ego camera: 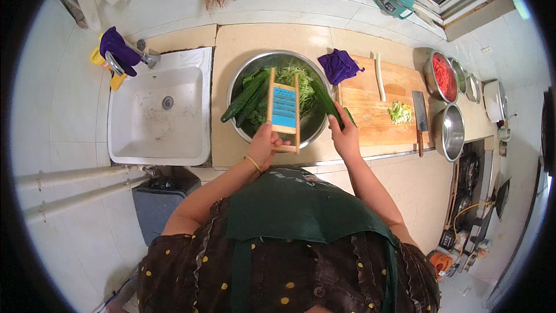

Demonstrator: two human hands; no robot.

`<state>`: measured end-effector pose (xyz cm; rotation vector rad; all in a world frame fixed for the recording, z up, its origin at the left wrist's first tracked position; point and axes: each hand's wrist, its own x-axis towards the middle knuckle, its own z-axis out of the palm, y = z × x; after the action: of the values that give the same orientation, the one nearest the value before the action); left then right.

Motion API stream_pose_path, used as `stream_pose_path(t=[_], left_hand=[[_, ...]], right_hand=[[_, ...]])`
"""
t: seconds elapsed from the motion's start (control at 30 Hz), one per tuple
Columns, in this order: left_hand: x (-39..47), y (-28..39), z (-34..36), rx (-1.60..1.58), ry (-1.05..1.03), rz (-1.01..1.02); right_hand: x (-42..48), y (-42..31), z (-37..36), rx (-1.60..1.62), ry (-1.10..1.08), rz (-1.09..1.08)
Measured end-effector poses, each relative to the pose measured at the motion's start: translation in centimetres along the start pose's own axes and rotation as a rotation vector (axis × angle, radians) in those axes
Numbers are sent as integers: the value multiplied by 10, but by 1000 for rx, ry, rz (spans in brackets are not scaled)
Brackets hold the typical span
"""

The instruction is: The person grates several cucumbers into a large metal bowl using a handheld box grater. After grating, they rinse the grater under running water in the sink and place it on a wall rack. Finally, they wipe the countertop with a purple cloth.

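Observation:
My left hand [263,142] grips the lower end of a wooden-framed grater [284,103] with a blue slotted plate. The grater leans over a large steel bowl [278,53]. In my right hand [345,135] is a long green cucumber [325,99], held at its lower end; its upper part reaches over the bowl's right rim. Whole cucumbers [246,98] lie at the left inside the bowl, one poking past the rim. Pale green shreds [299,79] are heaped behind and beside the grater, which hides part of the bowl's contents.
A wooden cutting board [362,128] on the right carries a cleaver [419,115], chopped scallion-like pieces [399,113] and a long white stalk [380,77]. A purple cloth [340,66] lies beside it. Beyond stand a bowl of orange-red shreds [443,79] and a steel bowl [451,132]. A white sink [143,117] is at left.

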<state>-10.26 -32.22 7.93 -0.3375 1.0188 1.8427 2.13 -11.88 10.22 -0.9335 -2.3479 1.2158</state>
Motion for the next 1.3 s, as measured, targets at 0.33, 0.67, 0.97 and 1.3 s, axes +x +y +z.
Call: stream_pose_path(t=[0.33, 0.67, 0.97, 1.3], left_hand=[[54, -54, 0, -121, -6, -88], [54, -51, 4, -21, 53, -106], [41, -41, 16, 7, 84, -109], [45, -42, 9, 15, 98, -103]], right_hand=[[-68, -59, -25, -335, -309, -157], [12, -53, 34, -394, -113, -299], [-1, -49, 43, -547, -228, -156], [-39, -79, 9, -549, -408, -99]])
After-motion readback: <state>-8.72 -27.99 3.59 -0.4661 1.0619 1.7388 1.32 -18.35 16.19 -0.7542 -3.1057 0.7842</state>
